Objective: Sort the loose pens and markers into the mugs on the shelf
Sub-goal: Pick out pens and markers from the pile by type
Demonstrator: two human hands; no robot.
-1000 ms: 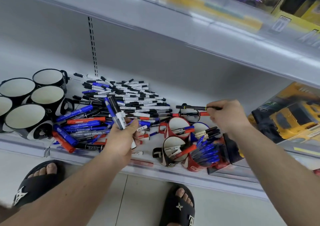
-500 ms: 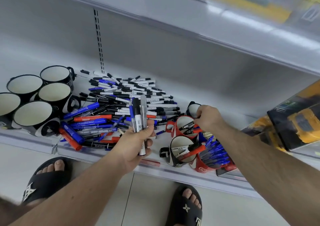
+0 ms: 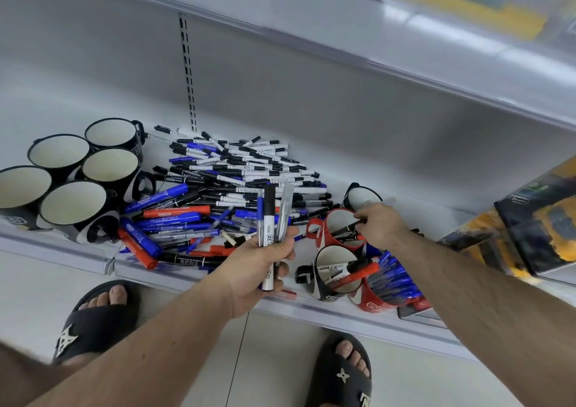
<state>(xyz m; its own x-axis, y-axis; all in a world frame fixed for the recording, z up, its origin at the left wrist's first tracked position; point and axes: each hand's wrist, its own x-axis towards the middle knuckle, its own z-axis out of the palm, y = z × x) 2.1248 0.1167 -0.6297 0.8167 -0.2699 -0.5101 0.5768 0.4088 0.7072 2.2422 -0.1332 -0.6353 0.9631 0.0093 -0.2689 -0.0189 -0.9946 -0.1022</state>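
A heap of loose pens and markers (image 3: 230,188), black, blue and red, lies on the white shelf (image 3: 358,310). My left hand (image 3: 260,263) grips a bunch of markers (image 3: 269,216) upright in front of the heap. My right hand (image 3: 378,226) holds a black pen (image 3: 347,229) whose tip lies inside the red mug (image 3: 333,222). In front of that mug stand a black mug (image 3: 321,285) with a few markers and a red mug (image 3: 374,303) packed with blue pens. Behind my right hand stands another black mug (image 3: 358,196).
Several empty black mugs (image 3: 74,207) cluster at the shelf's left end. Yellow and black toy boxes (image 3: 530,229) stand at the right. An upper shelf (image 3: 405,63) overhangs the work area. My sandalled feet (image 3: 96,313) stand on the tiled floor below.
My right hand carried the black pen down from above the mugs to the red mug. My left hand lifted its bunch of markers more upright and drifted right.
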